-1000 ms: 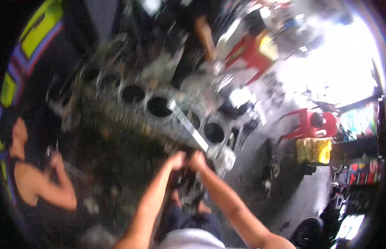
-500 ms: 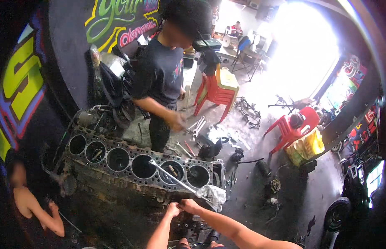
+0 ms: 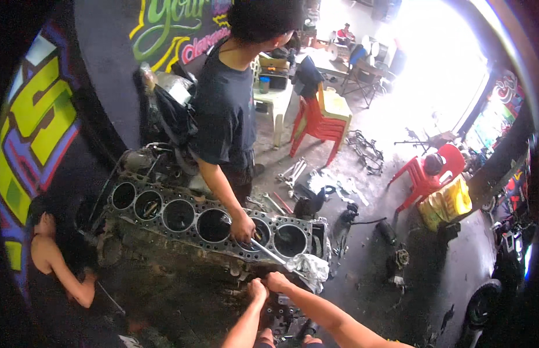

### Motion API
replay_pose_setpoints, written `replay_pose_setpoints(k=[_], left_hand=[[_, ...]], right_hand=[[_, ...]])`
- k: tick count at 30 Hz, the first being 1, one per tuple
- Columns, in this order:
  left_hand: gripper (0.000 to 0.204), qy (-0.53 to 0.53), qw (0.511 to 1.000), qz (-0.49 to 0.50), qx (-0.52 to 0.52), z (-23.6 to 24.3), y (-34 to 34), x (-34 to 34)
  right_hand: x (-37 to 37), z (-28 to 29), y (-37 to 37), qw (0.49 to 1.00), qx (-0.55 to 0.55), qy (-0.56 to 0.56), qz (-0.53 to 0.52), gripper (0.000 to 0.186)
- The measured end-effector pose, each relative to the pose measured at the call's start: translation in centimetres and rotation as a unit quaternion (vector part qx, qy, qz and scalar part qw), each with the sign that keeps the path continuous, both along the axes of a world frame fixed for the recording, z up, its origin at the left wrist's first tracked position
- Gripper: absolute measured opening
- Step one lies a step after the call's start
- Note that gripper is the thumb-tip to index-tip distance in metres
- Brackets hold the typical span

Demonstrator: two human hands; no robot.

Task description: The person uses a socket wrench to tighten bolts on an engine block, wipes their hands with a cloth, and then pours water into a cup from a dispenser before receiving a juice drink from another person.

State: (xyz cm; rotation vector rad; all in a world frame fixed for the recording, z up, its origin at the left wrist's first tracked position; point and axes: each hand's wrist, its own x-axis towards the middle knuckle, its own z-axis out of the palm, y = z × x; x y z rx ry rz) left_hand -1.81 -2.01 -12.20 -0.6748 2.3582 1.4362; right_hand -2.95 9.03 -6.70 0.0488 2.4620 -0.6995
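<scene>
My left hand (image 3: 257,289) and my right hand (image 3: 276,281) are side by side, closed on something I cannot make out at the near side of the grimy engine block (image 3: 159,240). The block's top shows several round cylinder bores. Below my hands are dark metal parts (image 3: 284,310). A long silver bar tool (image 3: 268,253) lies diagonally across the block, its near end by a crumpled white rag (image 3: 311,268) just above my hands. A standing co-worker's hand (image 3: 243,227) grasps that bar over the bores.
A co-worker in black (image 3: 223,116) stands behind the block; another person (image 3: 55,261) is at lower left. Stacked chairs (image 3: 316,122), a red chair (image 3: 426,180), yellow sacks (image 3: 446,203), wrenches (image 3: 292,174) and loose parts are on the floor (image 3: 362,278); a tire (image 3: 484,298) is at right.
The standing co-worker's arm has reached down onto the silver bar, and their head has turned away. My hands remain closed together. The person at lower left has leaned further over.
</scene>
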Motion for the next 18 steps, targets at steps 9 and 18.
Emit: replay_pose_setpoints(k=[9,18], left_hand=[[0.028,-0.107,0.937,-0.334,0.007,-0.3,-5.1,-0.6],[0.050,-0.077,0.857,0.039,0.508,-4.0,-1.4,-0.8]], right_hand=[[1.0,2.6,-2.5,0.992,0.124,0.028,-0.010,0.039],[1.1,-1.0,-1.4,0.988,0.085,0.075,-0.108,0.059]])
